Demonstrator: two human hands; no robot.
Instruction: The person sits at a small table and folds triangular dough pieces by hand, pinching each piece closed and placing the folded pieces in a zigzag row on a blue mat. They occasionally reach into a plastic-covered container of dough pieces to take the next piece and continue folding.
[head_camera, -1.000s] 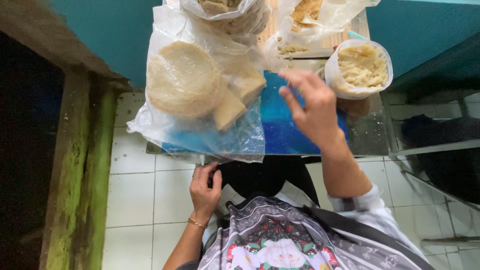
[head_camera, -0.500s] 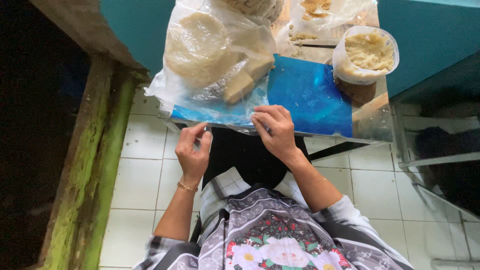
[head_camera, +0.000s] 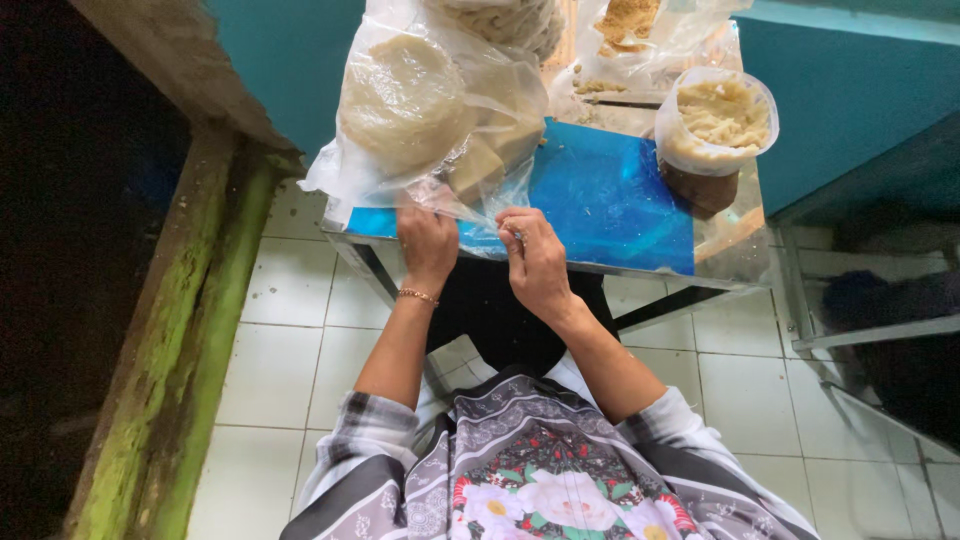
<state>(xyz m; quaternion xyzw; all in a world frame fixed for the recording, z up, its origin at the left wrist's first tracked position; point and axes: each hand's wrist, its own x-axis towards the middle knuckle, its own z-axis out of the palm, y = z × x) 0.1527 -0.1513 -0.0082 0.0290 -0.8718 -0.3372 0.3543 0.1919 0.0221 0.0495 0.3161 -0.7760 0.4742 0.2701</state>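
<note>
Clear plastic bag (head_camera: 430, 110) of pale flat rounds lies on blue-topped bench (head_camera: 610, 190); left hand (head_camera: 427, 243) and right hand (head_camera: 533, 258) pinch its near edge, grip closed.

A small worktop (head_camera: 640, 262) with a thin metal edge and dark legs stood over a floor of pale tiles (head_camera: 290, 370). A bright blue sheet (head_camera: 610, 195) covered most of its top. On the near left part lay a clear plastic bag (head_camera: 430, 120) holding round flat discs and pale wedge-shaped pieces, its loose edge hanging over the front rim. To the right, on the blue sheet, stood a round tub (head_camera: 715, 125) lined with plastic and filled with a pale crumbly mash. Behind these, at the far edge, lay more clear bags (head_camera: 640, 40) with pale and brownish food.
</note>
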